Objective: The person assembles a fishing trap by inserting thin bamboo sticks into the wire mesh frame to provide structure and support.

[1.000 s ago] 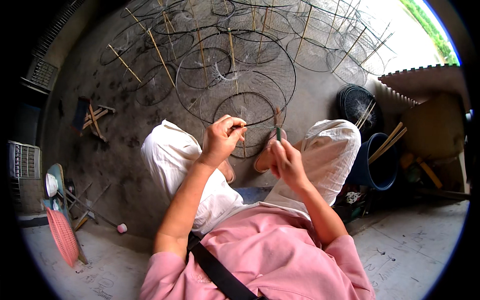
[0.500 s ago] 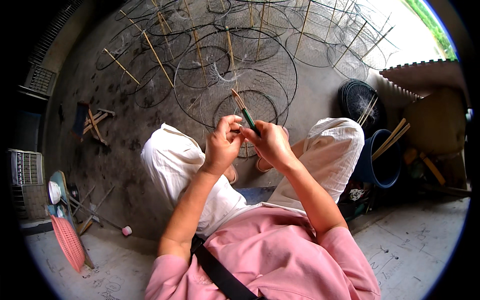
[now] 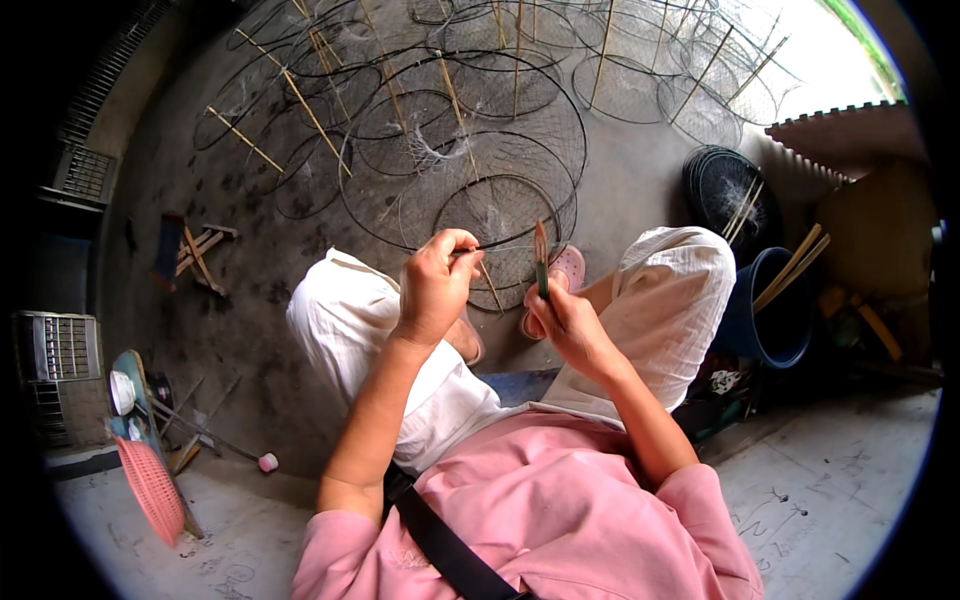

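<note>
I see the left hand (image 3: 437, 285) pinched shut on the dark wire hoop (image 3: 497, 215) of a round net trap, gripping its near rim at about 6 o'clock on the ring. The right hand (image 3: 566, 322) is clenched around a slim netting needle (image 3: 541, 262), held upright with its tip pointing toward 12 o'clock, just beside the same rim. The hoop stands between my knees, above a pink sandal (image 3: 566, 268) on the concrete floor (image 3: 640, 190).

Judged progress: fine mesh already covers the hoop in hand, so I take the netting as partly tied; I cannot tell how much of the rim remains unlashed.

Many similar hoops with bamboo struts (image 3: 310, 110) lie spread from 10 to 2 o'clock; whether they are finished I cannot tell. A stack of black hoops (image 3: 725, 195) sits at 2 o'clock, and a blue bucket (image 3: 770, 320) holding bamboo sticks at 3 o'clock. A pink basket (image 3: 150, 490) leans at 8 o'clock.
</note>
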Demonstrator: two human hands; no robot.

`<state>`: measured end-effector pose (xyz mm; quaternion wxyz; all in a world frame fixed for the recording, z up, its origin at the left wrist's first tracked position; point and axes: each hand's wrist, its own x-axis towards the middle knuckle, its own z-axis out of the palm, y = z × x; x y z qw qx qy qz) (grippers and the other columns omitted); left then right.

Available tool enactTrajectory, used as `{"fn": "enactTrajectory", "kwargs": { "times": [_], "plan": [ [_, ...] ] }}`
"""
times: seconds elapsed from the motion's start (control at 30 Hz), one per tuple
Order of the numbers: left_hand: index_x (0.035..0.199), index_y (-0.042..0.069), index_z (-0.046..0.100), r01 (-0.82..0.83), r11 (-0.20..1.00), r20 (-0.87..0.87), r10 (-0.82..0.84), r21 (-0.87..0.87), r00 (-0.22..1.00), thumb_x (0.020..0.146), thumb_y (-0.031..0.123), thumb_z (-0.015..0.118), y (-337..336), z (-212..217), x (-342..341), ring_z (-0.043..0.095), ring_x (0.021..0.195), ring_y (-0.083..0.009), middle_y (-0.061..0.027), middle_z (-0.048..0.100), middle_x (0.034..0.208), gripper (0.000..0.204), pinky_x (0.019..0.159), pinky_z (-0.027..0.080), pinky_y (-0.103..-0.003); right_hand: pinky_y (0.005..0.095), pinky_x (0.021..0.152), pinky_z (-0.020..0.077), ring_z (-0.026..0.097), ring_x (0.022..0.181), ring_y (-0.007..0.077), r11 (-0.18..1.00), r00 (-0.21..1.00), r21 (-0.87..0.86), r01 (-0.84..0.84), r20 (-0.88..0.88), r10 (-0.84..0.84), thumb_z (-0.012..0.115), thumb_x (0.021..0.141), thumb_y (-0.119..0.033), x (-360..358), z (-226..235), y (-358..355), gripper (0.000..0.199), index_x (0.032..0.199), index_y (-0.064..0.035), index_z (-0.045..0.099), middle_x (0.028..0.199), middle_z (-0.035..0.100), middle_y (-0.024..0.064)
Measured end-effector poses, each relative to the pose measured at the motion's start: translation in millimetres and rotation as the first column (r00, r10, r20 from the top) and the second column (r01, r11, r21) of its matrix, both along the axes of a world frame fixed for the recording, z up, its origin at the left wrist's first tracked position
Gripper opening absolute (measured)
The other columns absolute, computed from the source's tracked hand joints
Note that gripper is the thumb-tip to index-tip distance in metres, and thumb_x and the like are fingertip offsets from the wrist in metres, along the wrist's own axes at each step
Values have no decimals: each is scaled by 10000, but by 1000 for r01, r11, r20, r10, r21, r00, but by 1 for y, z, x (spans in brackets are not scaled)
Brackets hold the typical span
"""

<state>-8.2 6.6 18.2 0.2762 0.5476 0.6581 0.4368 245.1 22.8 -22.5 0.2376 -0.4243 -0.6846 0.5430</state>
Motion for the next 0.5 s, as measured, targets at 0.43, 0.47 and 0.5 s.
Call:
{"fn": "enactTrajectory", "kwargs": {
  "times": [0.43, 0.47, 0.5],
  "plan": [
    [1165, -62, 800, 138, 990, -211, -132, 15, 968, 1075, -107, 761, 17, -7, 4, 689, 678, -105, -77, 671, 1047, 108, 607, 549, -284, 630, 640, 577, 744, 699, 502, 915, 948, 312, -254, 267, 172, 675, 1188, -317, 28, -44, -4, 279, 1145, -50, 607, 718, 716, 224],
    [1193, -61, 813, 151, 988, -198, -144, 20, 969, 1080, -110, 754, 19, -8, 6, 679, 677, -95, -69, 659, 1040, 136, 609, 544, -273, 630, 638, 576, 743, 699, 504, 904, 945, 334, -266, 277, 176, 683, 1182, -316, 25, -47, -2, 283, 1141, -47, 605, 719, 716, 230],
    [1221, -59, 825, 164, 986, -186, -156, 25, 970, 1086, -113, 747, 20, -8, 7, 670, 676, -84, -61, 647, 1033, 166, 611, 538, -262, 627, 634, 576, 744, 696, 501, 897, 941, 348, -274, 290, 175, 690, 1174, -311, 25, -49, 2, 283, 1133, -44, 606, 717, 718, 228]
  ]
}}
